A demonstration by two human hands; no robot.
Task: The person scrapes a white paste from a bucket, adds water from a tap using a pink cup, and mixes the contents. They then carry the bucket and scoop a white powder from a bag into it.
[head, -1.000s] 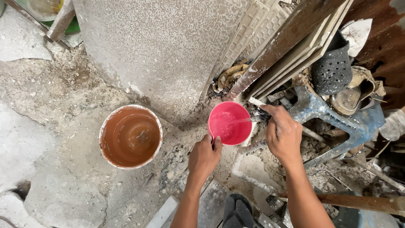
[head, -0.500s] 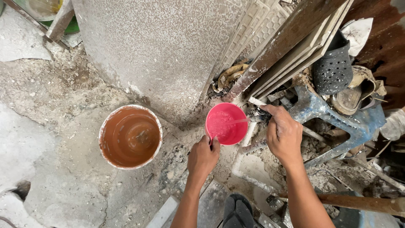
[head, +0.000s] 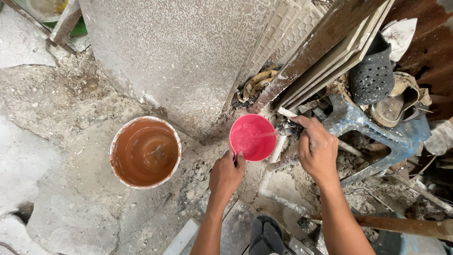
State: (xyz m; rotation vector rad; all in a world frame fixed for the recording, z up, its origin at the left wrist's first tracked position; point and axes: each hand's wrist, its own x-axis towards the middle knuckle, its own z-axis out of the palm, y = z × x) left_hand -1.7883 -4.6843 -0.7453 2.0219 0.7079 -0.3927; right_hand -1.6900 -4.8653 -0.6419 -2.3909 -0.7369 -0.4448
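Low on the rubble-strewn ground, the pink bowl (head: 252, 137) sits between 2 hands: the left hand (head: 226, 174) pinches its near rim, while the right hand (head: 317, 148), just right, has its fingers closed around a tap (head: 289, 126) pouring in.

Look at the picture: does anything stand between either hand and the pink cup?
Nothing visible does. The left hand already grips the pink cup at its near rim. The right hand is at a tap beside the cup, from which a thin stream runs in.
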